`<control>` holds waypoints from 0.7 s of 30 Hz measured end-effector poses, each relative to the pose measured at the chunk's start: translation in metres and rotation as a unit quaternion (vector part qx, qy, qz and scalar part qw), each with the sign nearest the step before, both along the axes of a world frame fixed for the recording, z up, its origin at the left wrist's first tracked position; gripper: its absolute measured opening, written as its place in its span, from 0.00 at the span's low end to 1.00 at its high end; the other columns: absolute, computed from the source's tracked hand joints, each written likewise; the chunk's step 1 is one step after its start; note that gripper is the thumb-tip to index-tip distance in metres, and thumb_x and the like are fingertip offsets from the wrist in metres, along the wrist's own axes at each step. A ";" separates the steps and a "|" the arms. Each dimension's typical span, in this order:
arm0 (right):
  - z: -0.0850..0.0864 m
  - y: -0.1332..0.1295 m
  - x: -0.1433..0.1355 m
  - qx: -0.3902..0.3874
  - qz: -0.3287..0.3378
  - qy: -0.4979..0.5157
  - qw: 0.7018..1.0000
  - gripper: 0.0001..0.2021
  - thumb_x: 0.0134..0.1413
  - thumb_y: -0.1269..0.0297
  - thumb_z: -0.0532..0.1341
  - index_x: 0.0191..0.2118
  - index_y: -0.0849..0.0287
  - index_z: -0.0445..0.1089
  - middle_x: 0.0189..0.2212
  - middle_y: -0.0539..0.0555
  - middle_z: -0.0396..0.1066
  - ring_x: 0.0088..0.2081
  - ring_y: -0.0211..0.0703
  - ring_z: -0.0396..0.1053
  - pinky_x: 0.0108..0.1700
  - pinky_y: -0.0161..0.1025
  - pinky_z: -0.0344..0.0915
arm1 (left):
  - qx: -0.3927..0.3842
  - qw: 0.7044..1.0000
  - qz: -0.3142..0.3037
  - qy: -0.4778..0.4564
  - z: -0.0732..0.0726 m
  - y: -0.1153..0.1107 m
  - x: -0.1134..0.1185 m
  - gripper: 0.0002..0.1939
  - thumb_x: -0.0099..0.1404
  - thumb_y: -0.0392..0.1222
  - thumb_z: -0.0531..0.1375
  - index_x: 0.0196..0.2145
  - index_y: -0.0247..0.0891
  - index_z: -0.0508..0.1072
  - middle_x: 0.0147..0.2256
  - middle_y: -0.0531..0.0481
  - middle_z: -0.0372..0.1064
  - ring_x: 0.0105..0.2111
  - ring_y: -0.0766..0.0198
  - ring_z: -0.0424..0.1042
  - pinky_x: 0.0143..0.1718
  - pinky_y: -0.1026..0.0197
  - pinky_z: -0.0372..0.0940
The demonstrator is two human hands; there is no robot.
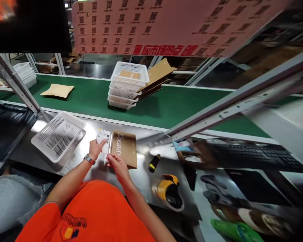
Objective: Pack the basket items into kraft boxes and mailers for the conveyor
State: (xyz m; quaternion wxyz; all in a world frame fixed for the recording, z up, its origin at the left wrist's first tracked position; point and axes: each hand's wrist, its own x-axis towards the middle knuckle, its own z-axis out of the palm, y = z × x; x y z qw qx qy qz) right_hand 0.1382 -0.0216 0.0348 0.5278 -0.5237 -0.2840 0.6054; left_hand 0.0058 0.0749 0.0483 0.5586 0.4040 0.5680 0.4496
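Hands on the brown mailer at the near edge of the steel bench.

I saw my left hand (95, 148) pinching a white shipping label (103, 135), my right hand (115, 162) pressing fingertips on the brown envelope (124, 148). The envelope lay flat just right of the label, long axis running near to far, its "beauty" print reading along that axis. A white perforated basket (58, 135) sat to the left.

Left hand (95, 148) pinching white label (103, 135), right hand (115, 163) fingertips on near edge of brown envelope (124, 148), both on steel bench (143, 174), empty white basket (58, 135) left, basket stack (127, 85) on green conveyor (171, 104)
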 end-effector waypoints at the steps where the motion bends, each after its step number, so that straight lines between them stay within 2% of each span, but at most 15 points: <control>1: 0.000 -0.002 0.002 0.000 -0.005 0.002 1.000 0.30 0.40 0.35 0.81 0.36 0.57 0.83 0.34 0.55 0.80 0.34 0.44 0.71 0.34 0.41 0.68 | 0.000 1.000 -0.003 -0.002 0.000 -0.002 0.004 0.19 0.62 0.53 0.77 0.37 0.32 0.87 0.38 0.36 0.85 0.37 0.53 0.81 0.41 0.54 0.75; 11: -0.002 -0.014 0.021 0.001 -0.029 -0.012 1.000 0.33 0.35 0.32 0.82 0.37 0.57 0.84 0.32 0.55 0.82 0.33 0.44 0.71 0.35 0.41 0.68 | -0.012 0.999 -0.017 -0.031 -0.003 -0.016 0.031 0.18 0.65 0.53 0.77 0.39 0.34 0.85 0.41 0.38 0.85 0.42 0.51 0.83 0.51 0.48 0.77; 15: -0.004 -0.014 0.026 0.002 -0.036 -0.044 0.998 0.34 0.35 0.29 0.80 0.36 0.56 0.84 0.32 0.55 0.83 0.32 0.45 0.72 0.36 0.43 0.68 | -0.036 0.998 -0.046 -0.005 -0.005 -0.018 0.036 0.18 0.67 0.54 0.75 0.39 0.34 0.84 0.37 0.39 0.83 0.38 0.54 0.82 0.47 0.51 0.78; 17: -0.006 -0.013 0.029 0.003 -0.043 -0.052 0.998 0.33 0.36 0.29 0.79 0.36 0.55 0.84 0.32 0.55 0.83 0.32 0.45 0.72 0.35 0.43 0.68 | -0.058 0.995 -0.079 0.026 -0.008 -0.020 0.038 0.19 0.71 0.55 0.71 0.45 0.33 0.83 0.37 0.38 0.83 0.37 0.53 0.82 0.44 0.51 0.78; 19: -0.006 -0.012 0.033 0.004 -0.051 -0.056 0.997 0.32 0.37 0.28 0.79 0.35 0.54 0.84 0.32 0.55 0.83 0.32 0.45 0.73 0.35 0.43 0.68 | -0.075 0.990 -0.102 0.061 -0.011 -0.024 0.037 0.23 0.73 0.53 0.68 0.55 0.32 0.80 0.46 0.32 0.83 0.44 0.47 0.84 0.47 0.49 0.78; 21: -0.007 -0.012 0.037 0.007 -0.058 -0.060 0.996 0.33 0.38 0.27 0.78 0.35 0.55 0.84 0.32 0.55 0.83 0.32 0.46 0.74 0.35 0.43 0.68 | -0.048 0.988 -0.110 0.096 -0.014 -0.029 0.033 0.29 0.71 0.50 0.70 0.64 0.33 0.76 0.61 0.27 0.77 0.62 0.41 0.78 0.61 0.45 0.74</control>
